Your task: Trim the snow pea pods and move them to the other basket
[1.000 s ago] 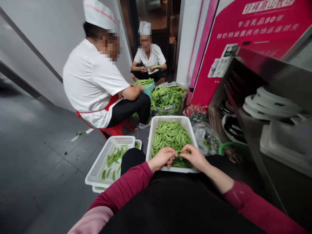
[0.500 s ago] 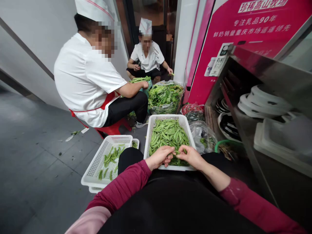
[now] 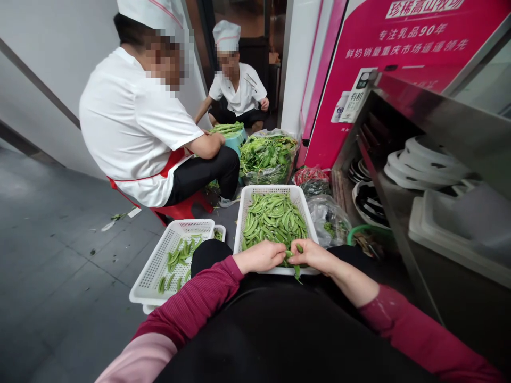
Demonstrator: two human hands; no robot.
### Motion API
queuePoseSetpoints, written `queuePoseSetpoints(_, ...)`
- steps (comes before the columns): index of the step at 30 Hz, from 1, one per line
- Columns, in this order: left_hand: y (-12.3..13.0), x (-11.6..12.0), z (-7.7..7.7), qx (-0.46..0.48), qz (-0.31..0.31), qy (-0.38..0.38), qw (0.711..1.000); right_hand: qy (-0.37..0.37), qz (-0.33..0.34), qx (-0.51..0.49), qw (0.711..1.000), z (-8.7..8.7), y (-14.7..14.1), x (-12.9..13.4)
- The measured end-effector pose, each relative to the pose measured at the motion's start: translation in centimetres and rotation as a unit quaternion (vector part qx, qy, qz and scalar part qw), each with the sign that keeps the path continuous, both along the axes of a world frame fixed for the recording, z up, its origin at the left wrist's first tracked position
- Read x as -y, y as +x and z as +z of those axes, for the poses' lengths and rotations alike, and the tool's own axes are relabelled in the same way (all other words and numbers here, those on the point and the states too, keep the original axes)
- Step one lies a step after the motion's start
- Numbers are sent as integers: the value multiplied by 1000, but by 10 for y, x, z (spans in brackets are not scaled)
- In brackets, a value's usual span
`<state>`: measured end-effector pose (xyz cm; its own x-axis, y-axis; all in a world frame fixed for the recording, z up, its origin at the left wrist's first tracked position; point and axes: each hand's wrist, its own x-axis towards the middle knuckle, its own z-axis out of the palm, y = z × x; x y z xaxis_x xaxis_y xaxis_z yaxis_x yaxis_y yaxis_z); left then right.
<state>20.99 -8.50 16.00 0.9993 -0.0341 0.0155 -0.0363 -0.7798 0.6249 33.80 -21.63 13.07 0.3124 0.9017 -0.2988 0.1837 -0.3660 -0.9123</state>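
Observation:
My left hand [image 3: 261,257] and my right hand [image 3: 313,256] meet over the near edge of a white perforated basket [image 3: 238,226] heaped with green pea pods [image 3: 275,218]. Between their fingertips is a pea pod [image 3: 288,257], which both hands pinch. Part of it is hidden by the fingers. More green pod shows at my right hand: one tip above the index finger and a pod [image 3: 297,272] hanging below the fingers over the rim. The basket rests at my lap, between my knees.
Left of my knee sits a second white basket [image 3: 149,268] with scattered pods. Two co-workers in white sit ahead, one on a red stool [image 3: 181,207]. Leafy greens in a bag [image 3: 269,154], a clear bag [image 3: 327,213], a green basin [image 3: 369,234] and a metal shelf [image 3: 403,234] stand nearby.
My fingers have shifted around the pod, and a pod now hangs below my right hand. The far co-worker has leaned and reached to the other side. The view has moved slightly.

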Motion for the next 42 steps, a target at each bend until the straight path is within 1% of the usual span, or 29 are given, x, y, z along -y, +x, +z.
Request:
queuePoseSetpoints(2, 1, 0, 0, -3, -11, 9, 1000, -1, 7, 2, 1000, 1, -1, 1)
queuePoseSetpoints(4, 2, 1, -3, -3, 2, -11, 1000, 3, 5, 15, 1000, 3, -2, 0)
queuePoseSetpoints(6, 2, 3, -9, 1, 60, -63, 996, 14, -14, 40, 999, 6, -5, -1)
queuePoseSetpoints(8, 3, 7, -16, -14, 139, -160, 977, 29, -43, 81, 995, 8, -9, -3)
queuePoseSetpoints(10, 5, 13, -23, -40, 199, -291, 935, 43, -73, 115, 990, 9, -14, -4)
queuePoseSetpoints(12, 6, 20, -27, -52, 231, -426, 873, 66, -102, 120, 985, 7, -18, -5)
queuePoseSetpoints(13, 7, 23, -29, -49, 240, -480, 842, 82, -116, 115, 983, 5, -20, -5)
queuePoseSetpoints(14, 7, 26, -30, -47, 247, -520, 816, 101, -130, 107, 981, 3, -22, -5)
queuePoseSetpoints(15, 7, 28, -32, -47, 250, -542, 801, 122, -145, 97, 977, 1, -23, -6)
queuePoseSetpoints(16, 7, 29, -34, -52, 250, -544, 800, 143, -161, 84, 973, -1, -23, -5)
queuePoseSetpoints(17, 7, 28, -36, -58, 250, -524, 812, 163, -178, 67, 968, -3, -23, -5)
queuePoseSetpoints(18, 6, 26, -39, -62, 253, -485, 835, 182, -195, 44, 963, -4, -23, -5)
queuePoseSetpoints(20, 3, 18, -44, -61, 270, -381, 882, 222, -230, -17, 947, -4, -19, -4)
queuePoseSetpoints(21, 2, 13, -47, -66, 285, -336, 895, 241, -241, -50, 939, -4, -16, -3)
queuePoseSetpoints(22, 0, 8, -49, -76, 300, -307, 900, 259, -250, -80, 930, -3, -13, -2)
queuePoseSetpoints(23, -1, 4, -49, -90, 310, -296, 899, 274, -256, -104, 921, -1, -10, -1)
queuePoseSetpoints(25, -2, 0, -47, -109, 303, -319, 891, 294, -260, -134, 910, 1, -5, 1)
queuePoseSetpoints(27, -1, 1, -39, -98, 257, -366, 889, 301, -259, -145, 906, 2, -3, 3)
queuePoseSetpoints(29, 2, 5, -29, -81, 200, -398, 892, 300, -252, -141, 909, 2, -5, 3)
queuePoseSetpoints(31, 5, 11, -21, -80, 157, -400, 899, 289, -242, -126, 918, 0, -10, 1)
queuePoseSetpoints(33, 7, 14, -15, -87, 125, -380, 912, 272, -237, -101, 927, -3, -13, 0)
queuePoseSetpoints(35, 7, 14, -13, -96, 110, -341, 929, 249, -239, -51, 937, -3, -14, -1)
queuePoseSetpoints(36, 7, 13, -12, -99, 110, -312, 938, 234, -238, -4, 943, -2, -14, 0)
queuePoseSetpoints(37, 7, 12, -11, -98, 114, -274, 950, 220, -235, 61, 945, 0, -12, 1)
queuePoseSetpoints(38, 7, 10, -10, -90, 116, -228, 963, 209, -227, 144, 940, 4, -9, 2)
queuePoseSetpoints(39, 7, 8, -7, -77, 111, -175, 975, 201, -206, 237, 928, 9, -5, 3)
queuePoseSetpoints(40, 7, 6, -5, -56, 99, -118, 986, 195, -164, 329, 909, 15, -1, 4)
queuePoseSetpoints(41, 7, 4, -2, -32, 79, -59, 995, 188, -99, 410, 887, 21, 3, 5)
queuePoseSetpoints(42, 7, 2, 1, -7, 55, -3, 998, 177, -18, 471, 864, 27, 7, 5)
